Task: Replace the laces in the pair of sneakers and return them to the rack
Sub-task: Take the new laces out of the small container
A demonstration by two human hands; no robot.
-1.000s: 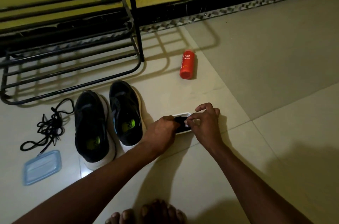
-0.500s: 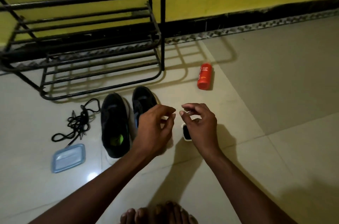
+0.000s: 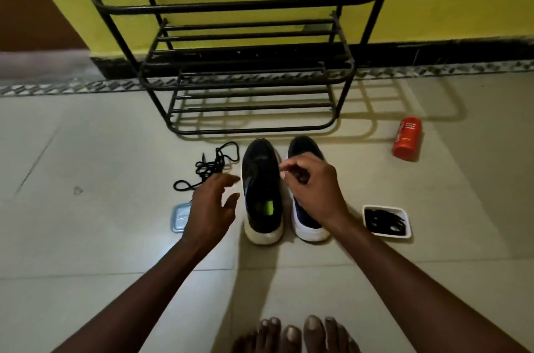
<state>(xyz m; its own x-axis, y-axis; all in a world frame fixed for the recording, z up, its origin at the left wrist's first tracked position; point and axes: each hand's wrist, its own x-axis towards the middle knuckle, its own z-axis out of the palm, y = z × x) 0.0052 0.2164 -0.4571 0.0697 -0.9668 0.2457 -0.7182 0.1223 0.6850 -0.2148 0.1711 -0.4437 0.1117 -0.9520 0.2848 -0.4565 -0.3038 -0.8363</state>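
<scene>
Pale floor tiles (image 3: 115, 150): the left hand (image 3: 211, 205) hovers open beside the left sneaker (image 3: 261, 179); the right hand (image 3: 312, 188) curls over the right sneaker (image 3: 306, 144), grip unclear. One tray (image 3: 384, 206) of laces (image 3: 383, 221) lies right, one loose lace pile (image 3: 209, 166) left, one rack (image 3: 254, 130) beyond.

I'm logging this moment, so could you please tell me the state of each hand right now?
Left hand: open, fingers spread, holding nothing.
Right hand: fingers curled above the right sneaker; whether they hold anything cannot be told.
</scene>
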